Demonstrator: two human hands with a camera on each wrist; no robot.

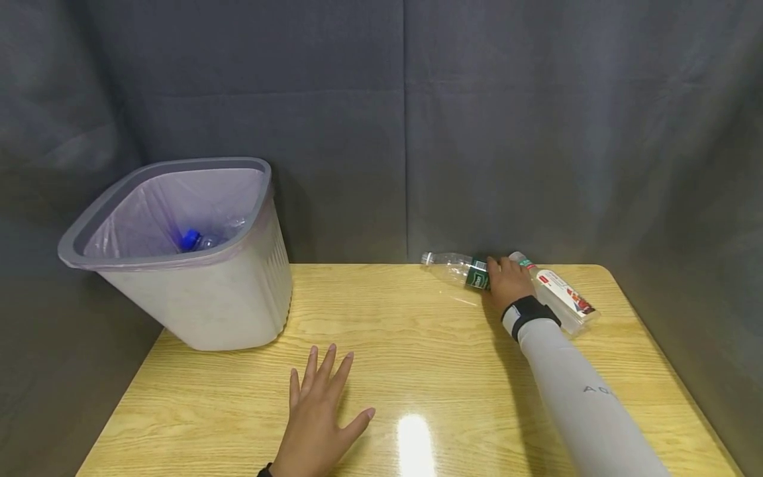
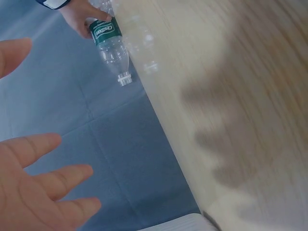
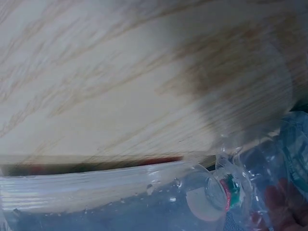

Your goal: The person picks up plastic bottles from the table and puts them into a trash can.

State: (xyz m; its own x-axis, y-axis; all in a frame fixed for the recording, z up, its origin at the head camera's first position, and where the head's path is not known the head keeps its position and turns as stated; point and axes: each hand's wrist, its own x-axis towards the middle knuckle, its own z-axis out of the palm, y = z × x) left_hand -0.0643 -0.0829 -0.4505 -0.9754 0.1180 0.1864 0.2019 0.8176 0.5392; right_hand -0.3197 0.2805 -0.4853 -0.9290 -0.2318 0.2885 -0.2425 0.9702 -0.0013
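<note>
My right hand (image 1: 509, 281) reaches to the far edge of the wooden table (image 1: 417, 344) and grips a clear plastic bottle with a green label (image 1: 460, 267), which lies on its side with its neck pointing left. The left wrist view shows the same green-label bottle (image 2: 110, 48) with the right hand's fingers (image 2: 79, 14) curled round it. A second clear bottle with a red and white label (image 1: 563, 295) lies just right of that hand. My left hand (image 1: 318, 411) rests flat on the near table, fingers spread, holding nothing. Clear plastic fills the bottom of the blurred right wrist view.
A grey waste bin (image 1: 197, 163) with a pale liner stands on the table's far left corner. Inside it lies a clear bottle with a blue cap (image 1: 191, 240). Dark grey cloth hangs behind and beside the table.
</note>
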